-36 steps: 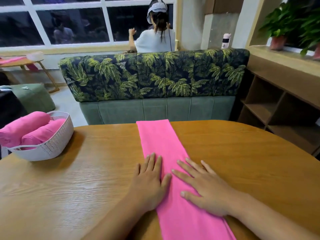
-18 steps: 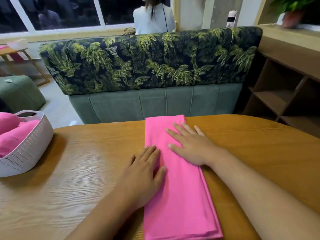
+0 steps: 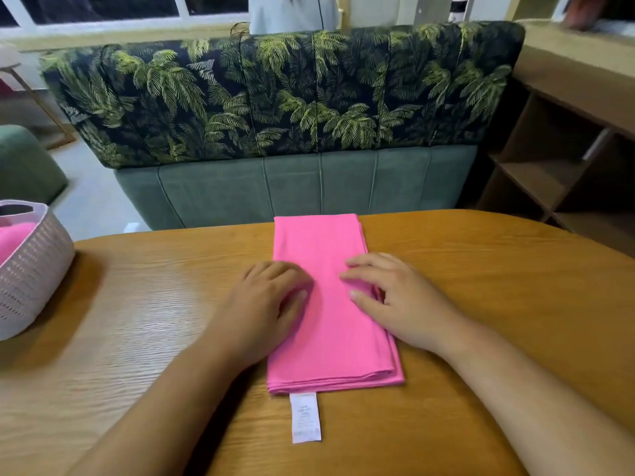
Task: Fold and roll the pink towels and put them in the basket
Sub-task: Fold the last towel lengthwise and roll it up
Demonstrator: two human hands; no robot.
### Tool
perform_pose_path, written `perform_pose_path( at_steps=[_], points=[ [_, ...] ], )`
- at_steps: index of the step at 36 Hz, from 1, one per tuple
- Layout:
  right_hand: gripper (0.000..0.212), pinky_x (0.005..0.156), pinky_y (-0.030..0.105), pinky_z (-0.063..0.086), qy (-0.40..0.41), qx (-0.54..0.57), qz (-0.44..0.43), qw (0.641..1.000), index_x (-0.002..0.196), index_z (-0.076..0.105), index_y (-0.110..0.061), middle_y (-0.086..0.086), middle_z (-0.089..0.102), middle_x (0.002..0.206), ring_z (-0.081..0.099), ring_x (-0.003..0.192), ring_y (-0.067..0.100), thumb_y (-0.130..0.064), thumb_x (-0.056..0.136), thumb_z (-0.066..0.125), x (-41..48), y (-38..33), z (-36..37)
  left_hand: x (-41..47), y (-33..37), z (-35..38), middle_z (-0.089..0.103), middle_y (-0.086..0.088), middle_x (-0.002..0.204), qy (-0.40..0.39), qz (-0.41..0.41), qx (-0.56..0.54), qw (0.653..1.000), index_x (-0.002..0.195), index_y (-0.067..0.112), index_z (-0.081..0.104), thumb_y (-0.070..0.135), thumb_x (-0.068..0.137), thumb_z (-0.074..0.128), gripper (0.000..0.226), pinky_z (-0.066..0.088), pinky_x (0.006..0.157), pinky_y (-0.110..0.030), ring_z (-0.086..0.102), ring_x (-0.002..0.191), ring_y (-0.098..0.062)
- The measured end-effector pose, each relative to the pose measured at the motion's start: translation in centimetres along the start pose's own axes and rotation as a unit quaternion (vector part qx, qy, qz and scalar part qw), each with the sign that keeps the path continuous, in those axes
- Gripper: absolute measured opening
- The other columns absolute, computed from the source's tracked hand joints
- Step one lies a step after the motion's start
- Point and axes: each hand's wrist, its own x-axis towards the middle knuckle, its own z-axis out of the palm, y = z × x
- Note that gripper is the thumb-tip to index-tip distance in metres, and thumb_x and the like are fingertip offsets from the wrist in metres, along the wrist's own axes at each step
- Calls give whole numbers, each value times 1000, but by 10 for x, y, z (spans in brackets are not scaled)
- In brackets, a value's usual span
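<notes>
A pink towel [image 3: 330,304], folded into a long narrow strip, lies flat on the wooden table [image 3: 144,338] and runs away from me to the far edge. A white care label [image 3: 305,417] sticks out of its near end. My left hand [image 3: 264,304] rests on the towel's left edge with the fingers curled down. My right hand [image 3: 402,300] lies on its right edge, fingers bent over the layers. At the far left stands the white woven basket [image 3: 31,269], with a rolled pink towel [image 3: 13,238] inside, mostly cut off by the frame.
A sofa back [image 3: 275,97] with a palm-leaf print stands right behind the table's far edge. A wooden shelf unit [image 3: 563,159] fills the right side. A person in a white top [image 3: 292,12] sits beyond the sofa. A green pouf [image 3: 24,163] sits on the floor at left.
My view has tilted down, so the towel's near end and label now show. Both hands have gone from flat, spread palms to curled fingers at the towel's two long edges.
</notes>
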Motion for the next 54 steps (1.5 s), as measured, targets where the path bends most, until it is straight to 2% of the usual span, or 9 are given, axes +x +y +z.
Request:
perform_pose_path(
  at_steps=[4, 9, 14, 27, 37, 45, 48, 51, 54],
  points=[
    [29, 105, -1, 18, 2, 42, 8, 999, 130, 70, -36, -27, 54, 141, 39, 131, -14, -32, 102, 63, -37, -9, -8, -35, 25, -10, 58, 22, 114, -7, 45, -71, 996, 115, 35, 68, 38, 101, 61, 16, 45, 100, -32, 56, 113, -6],
    [32, 102, 0, 29, 1, 74, 6, 997, 125, 74, -37, -32, 59, 132, 48, 128, -13, -19, 100, 67, -75, -19, -16, -67, 36, -17, 53, 27, 123, -41, 33, -59, 997, 124, 40, 65, 65, 89, 69, 43, 44, 103, -27, 50, 121, -1],
    [41, 105, 3, 31, -13, 91, -26, 995, 119, 77, -34, -28, 63, 129, 53, 128, -8, -2, 94, 68, -91, -24, -21, -78, 41, -21, 55, 26, 122, -36, 35, -77, 996, 121, 38, 66, 56, 86, 77, 41, 46, 101, -28, 52, 123, -5],
    [42, 108, 6, 32, -17, 100, -52, 993, 114, 76, -40, -27, 62, 131, 51, 134, 0, -6, 89, 74, -92, -26, -25, -79, 34, -13, 67, 14, 102, 19, 10, -138, 990, 98, 35, 70, 44, 95, 71, 10, 53, 81, -37, 64, 98, -12],
    [34, 107, 22, 43, 8, 60, -75, 995, 116, 76, -39, -24, 65, 127, 56, 130, 9, -22, 87, 81, -91, -26, -21, -79, 33, -14, 72, 12, 101, 29, -42, -188, 981, 91, 28, 74, 38, 94, 73, 11, 55, 80, -42, 68, 93, -18],
    [19, 93, 32, 55, 94, 98, -101, 986, 109, 81, -30, -20, 73, 110, 66, 114, 15, -28, 91, 77, -86, -25, -14, -81, 34, -18, 73, 9, 105, 11, -53, -254, 966, 97, 23, 75, 41, 108, 37, 44, 48, 97, -41, 66, 106, -17],
    [16, 90, 35, 55, 138, 112, -111, 978, 107, 80, -23, -17, 73, 108, 68, 110, 17, -25, 92, 75, -84, -29, -13, -82, 35, -23, 73, 3, 104, 25, -67, -299, 952, 103, 18, 75, 33, 106, 30, 47, 45, 94, -39, 65, 101, -21],
    [11, 90, 38, 53, 173, 107, -108, 973, 103, 79, -20, -15, 73, 106, 68, 107, 18, -21, 93, 74, -82, -33, -10, -82, 36, -26, 71, 8, 107, -2, -46, -283, 958, 111, 18, 70, 22, 98, 44, 29, 45, 88, -31, 64, 102, -19],
    [8, 86, 37, 53, 195, 133, -89, 968, 101, 77, -21, -12, 72, 103, 67, 103, 21, -18, 94, 74, -80, -40, -7, -83, 45, -23, 60, 24, 105, -4, -22, -188, 982, 116, 32, 62, 36, 88, 66, 29, 39, 81, -17, 58, 100, -5]
  ],
)
